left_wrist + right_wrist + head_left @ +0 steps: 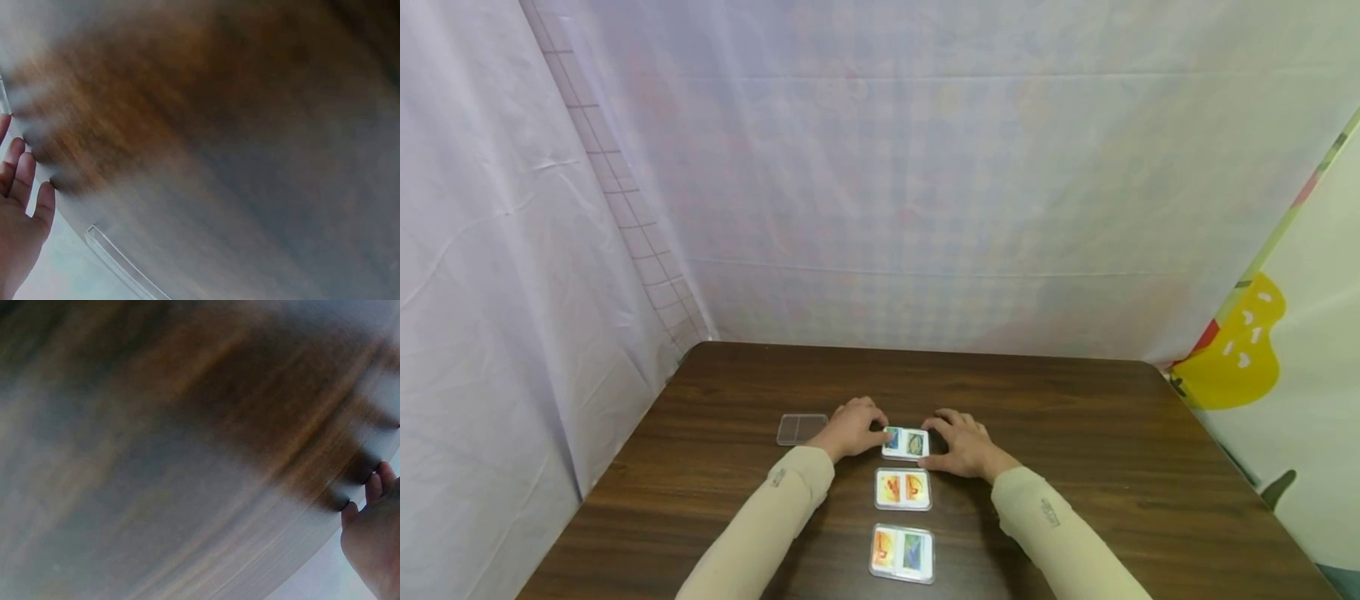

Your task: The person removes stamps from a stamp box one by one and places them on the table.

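Observation:
A clear plastic card case (906, 445) with two small pictures, bluish-green and greenish-grey, lies on the table between the hands. My left hand (852, 428) holds its left end, the thumb over the edge and the index finger at the far corner. On the opposite end, my right hand (962, 443) grips with its index finger near the far corner and its thumb near the close corner. In the left wrist view several left fingers (25, 178) extend, tips on the table; the right fingertips (373, 484) also rest there in the right wrist view.
Nearer on the brown wooden table (1075, 533) lie a case with two orange pictures (902, 489) and a case with one orange and one blue-green picture (902, 553). A transparent divided case (797, 428) sits left of the left hand. White curtains (887, 183) surround the table.

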Motion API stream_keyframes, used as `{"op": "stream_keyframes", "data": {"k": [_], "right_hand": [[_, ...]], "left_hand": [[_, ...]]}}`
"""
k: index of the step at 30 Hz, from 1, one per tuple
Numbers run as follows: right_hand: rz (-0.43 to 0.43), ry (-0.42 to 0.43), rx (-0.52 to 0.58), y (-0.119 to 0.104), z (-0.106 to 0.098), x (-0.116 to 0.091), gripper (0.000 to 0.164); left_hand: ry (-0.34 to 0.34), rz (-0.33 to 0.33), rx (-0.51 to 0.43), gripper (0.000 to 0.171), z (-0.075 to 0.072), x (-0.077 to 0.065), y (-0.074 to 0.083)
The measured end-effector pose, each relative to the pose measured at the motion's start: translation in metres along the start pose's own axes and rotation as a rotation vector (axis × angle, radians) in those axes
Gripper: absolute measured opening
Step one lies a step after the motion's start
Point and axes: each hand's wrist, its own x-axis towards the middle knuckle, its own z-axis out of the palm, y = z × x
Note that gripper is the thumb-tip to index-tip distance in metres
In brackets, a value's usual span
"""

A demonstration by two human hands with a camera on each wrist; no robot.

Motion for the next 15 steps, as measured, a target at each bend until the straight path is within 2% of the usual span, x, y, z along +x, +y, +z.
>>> {"op": "stream_keyframes", "data": {"k": [8, 15], "right_hand": [[-0.006, -0.007, 0.0, 0.0008, 0.0009, 0.0005, 0.064], [-0.008, -0.004, 0.001, 0.0016, 0.0014, 0.0006, 0.064]], "left_hand": [[0.005, -0.01, 0.006, 0.026, 0.0015, 0.0022, -0.0014], [0.011, -0.015, -0.028, 0.026, 0.001, 0.0018, -0.0011]]}}
